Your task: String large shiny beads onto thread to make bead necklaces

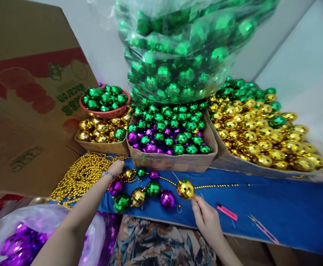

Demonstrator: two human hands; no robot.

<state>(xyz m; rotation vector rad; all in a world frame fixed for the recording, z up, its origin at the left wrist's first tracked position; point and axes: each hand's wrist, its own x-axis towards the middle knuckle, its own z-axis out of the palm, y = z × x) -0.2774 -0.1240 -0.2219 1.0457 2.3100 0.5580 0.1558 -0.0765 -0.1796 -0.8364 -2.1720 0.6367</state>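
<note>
My right hand (pixel 206 214) pinches the lower edge of a large faceted gold ball (pixel 185 189). A thin string of small gold beads (pixel 217 186) runs out to the right of that ball, ending in bare thread. On the blue cloth, green (pixel 153 188), gold (pixel 138 197) and purple balls (pixel 167 199) lie strung in a curve, with a smaller green ball (pixel 140 172) and purple ball (pixel 154 174) above them. My left hand (pixel 118 168) is closed beside a heap of gold bead strands (pixel 81 173); its fingertips are hidden, so what it grips does not show.
Cardboard boxes of green and purple balls (pixel 172 129) and gold balls (pixel 261 136) line the back. A clear bag of green balls (pixel 178 66) sits above. A red bowl (pixel 106 112) stands left. A pink cutter (pixel 227 212) and thread snips (pixel 264 229) lie right.
</note>
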